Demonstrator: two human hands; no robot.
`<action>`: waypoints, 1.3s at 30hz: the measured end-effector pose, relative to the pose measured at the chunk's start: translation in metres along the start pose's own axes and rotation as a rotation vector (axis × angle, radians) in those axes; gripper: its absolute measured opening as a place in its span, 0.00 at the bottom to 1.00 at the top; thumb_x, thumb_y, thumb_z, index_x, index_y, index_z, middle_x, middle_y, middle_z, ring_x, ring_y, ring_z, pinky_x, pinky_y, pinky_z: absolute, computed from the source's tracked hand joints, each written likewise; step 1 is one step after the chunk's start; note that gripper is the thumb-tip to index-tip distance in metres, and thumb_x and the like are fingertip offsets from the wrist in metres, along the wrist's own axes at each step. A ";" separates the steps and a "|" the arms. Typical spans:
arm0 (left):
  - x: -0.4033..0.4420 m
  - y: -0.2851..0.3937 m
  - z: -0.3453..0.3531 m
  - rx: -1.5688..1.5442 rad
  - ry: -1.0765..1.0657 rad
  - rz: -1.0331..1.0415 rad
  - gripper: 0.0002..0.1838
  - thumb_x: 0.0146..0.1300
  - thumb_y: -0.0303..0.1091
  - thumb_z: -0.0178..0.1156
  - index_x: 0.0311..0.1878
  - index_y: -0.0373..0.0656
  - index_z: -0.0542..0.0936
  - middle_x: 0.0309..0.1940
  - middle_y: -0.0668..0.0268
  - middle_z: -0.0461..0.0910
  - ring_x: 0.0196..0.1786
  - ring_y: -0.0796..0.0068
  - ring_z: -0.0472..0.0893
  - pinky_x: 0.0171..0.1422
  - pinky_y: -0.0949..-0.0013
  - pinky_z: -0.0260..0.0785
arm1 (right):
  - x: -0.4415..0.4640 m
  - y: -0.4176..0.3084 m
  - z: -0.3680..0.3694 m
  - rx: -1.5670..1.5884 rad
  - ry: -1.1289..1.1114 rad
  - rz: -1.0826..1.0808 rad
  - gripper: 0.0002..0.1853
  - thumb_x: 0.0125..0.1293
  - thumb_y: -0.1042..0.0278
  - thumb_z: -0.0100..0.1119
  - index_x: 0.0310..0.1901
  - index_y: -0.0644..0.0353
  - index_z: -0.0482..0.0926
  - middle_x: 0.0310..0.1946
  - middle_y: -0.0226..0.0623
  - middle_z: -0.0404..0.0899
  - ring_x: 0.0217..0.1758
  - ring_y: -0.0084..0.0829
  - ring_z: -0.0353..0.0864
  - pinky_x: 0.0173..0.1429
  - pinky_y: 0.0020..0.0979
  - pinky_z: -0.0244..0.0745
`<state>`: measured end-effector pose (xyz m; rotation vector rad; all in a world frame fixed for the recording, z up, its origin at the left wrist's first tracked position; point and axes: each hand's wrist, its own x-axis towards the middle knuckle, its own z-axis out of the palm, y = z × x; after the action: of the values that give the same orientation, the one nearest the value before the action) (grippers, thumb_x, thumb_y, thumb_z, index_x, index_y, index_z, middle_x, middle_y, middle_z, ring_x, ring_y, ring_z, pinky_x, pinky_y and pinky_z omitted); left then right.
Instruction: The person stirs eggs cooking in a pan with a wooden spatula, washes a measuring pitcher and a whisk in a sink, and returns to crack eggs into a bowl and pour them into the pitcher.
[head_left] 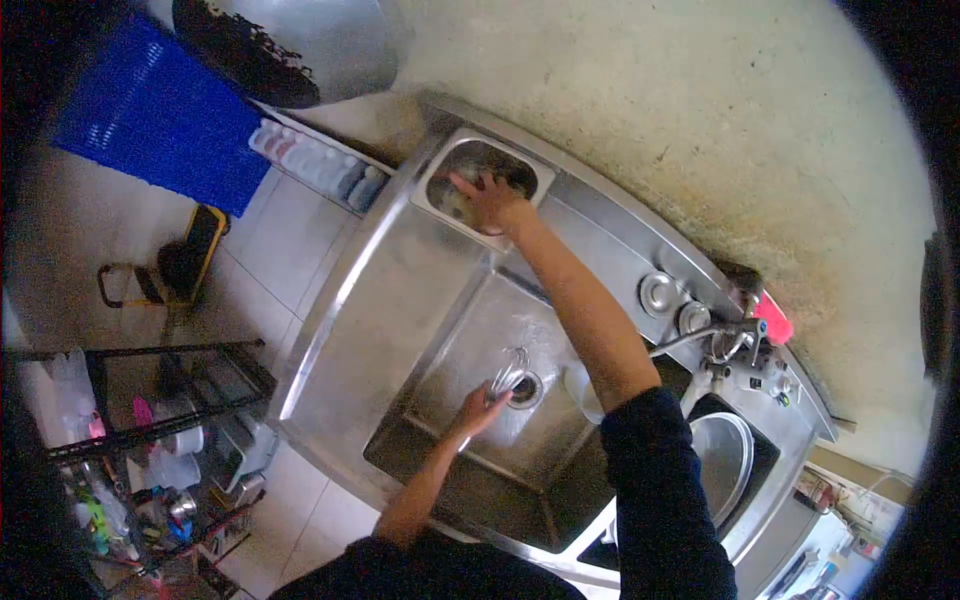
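My left hand [478,413] is closed around a wire whisk [513,368], over the sink basin [470,340] close to its drain. The whisk's loops point toward the back of the sink, and a bit of its handle shows below my palm. At the far end of the counter my right hand [493,203] reaches into a rectangular metal pan [543,180], fingers spread. What lies in the pan under that hand is too blurred to name. A whitish round container [580,390] stands in the basin, partly hidden by my right forearm.
Round metal lids [659,294] sit along the sink's back ledge near the faucet [740,330]. A pink item [775,320] is behind it. A large round metal pan [722,460] fills the right basin. At left are a blue crate [160,110] and a crowded black rack [160,440].
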<state>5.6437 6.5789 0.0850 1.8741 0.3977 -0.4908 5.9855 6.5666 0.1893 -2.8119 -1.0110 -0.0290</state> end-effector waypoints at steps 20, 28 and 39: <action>-0.008 0.117 -0.019 0.241 -0.269 0.125 0.36 0.65 0.55 0.52 0.63 0.32 0.60 0.34 0.41 0.79 0.40 0.45 0.81 0.45 0.51 0.70 | -0.299 0.006 0.030 1.611 0.189 0.904 0.28 0.64 0.50 0.56 0.58 0.62 0.70 0.47 0.41 0.79 0.51 0.39 0.78 0.59 0.35 0.69; -0.004 0.114 -0.006 0.431 -0.211 0.062 0.39 0.64 0.57 0.52 0.61 0.29 0.61 0.33 0.39 0.79 0.39 0.41 0.80 0.42 0.47 0.70 | -0.294 -0.031 0.005 1.064 0.421 0.796 0.18 0.59 0.61 0.62 0.50 0.58 0.77 0.46 0.46 0.75 0.48 0.43 0.77 0.51 0.38 0.72; -0.018 0.096 0.020 0.583 -0.275 0.101 0.39 0.67 0.62 0.42 0.60 0.30 0.61 0.31 0.41 0.79 0.37 0.39 0.79 0.43 0.46 0.71 | -0.334 0.005 0.083 0.960 0.122 0.867 0.13 0.66 0.59 0.53 0.38 0.60 0.80 0.37 0.45 0.79 0.34 0.48 0.76 0.45 0.39 0.71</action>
<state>5.6731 6.5266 0.1648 2.3248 -0.0362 -0.8497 5.7283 6.3645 0.0834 -2.0487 0.2664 0.2913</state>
